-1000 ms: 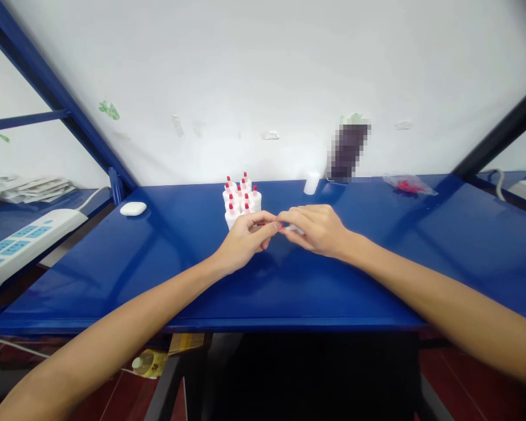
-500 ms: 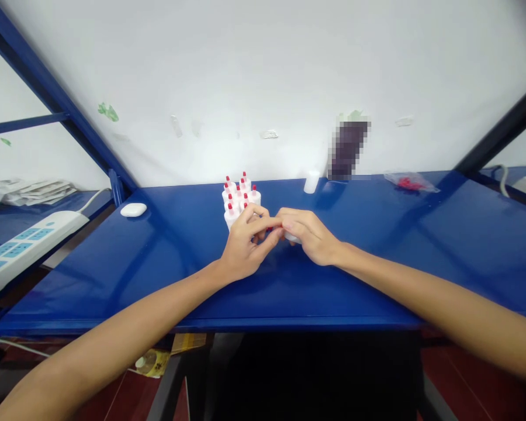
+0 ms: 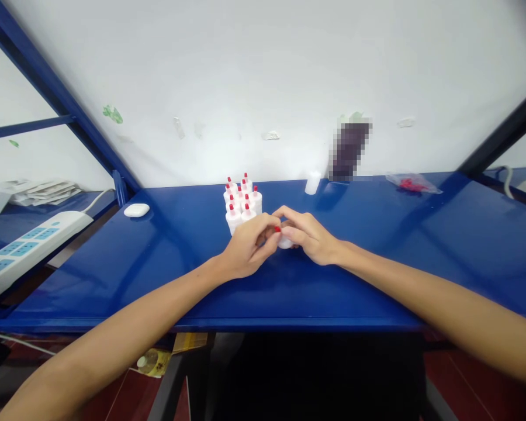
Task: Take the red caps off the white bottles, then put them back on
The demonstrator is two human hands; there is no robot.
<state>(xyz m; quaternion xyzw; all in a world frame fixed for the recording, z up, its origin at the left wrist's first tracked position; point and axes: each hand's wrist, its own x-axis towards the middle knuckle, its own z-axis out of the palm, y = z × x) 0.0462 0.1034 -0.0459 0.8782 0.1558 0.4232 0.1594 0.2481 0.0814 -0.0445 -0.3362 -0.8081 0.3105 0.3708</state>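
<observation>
My right hand [image 3: 314,238] is closed around a small white bottle [image 3: 284,242] above the middle of the table. Most of the bottle is hidden behind its fingers. On the bottle's left end, my left hand [image 3: 251,245] pinches a red cap [image 3: 277,229] between thumb and fingers. Just beyond my left hand, several white bottles [image 3: 234,218] with red pointed caps stand upright in a tight cluster. Part of that cluster is covered by the hand.
Near the wall stand a white cylinder [image 3: 312,183] and a blurred dark object [image 3: 349,151]. A clear bag of red pieces [image 3: 412,184] lies at the back right. A white oval case [image 3: 137,210] rests on the blue table [image 3: 193,245]; a power strip [image 3: 30,248] is at left.
My left fingers have curled in, and the red cap now shows between them. More of the held white bottle is visible below the right thumb. The view has shifted slightly.
</observation>
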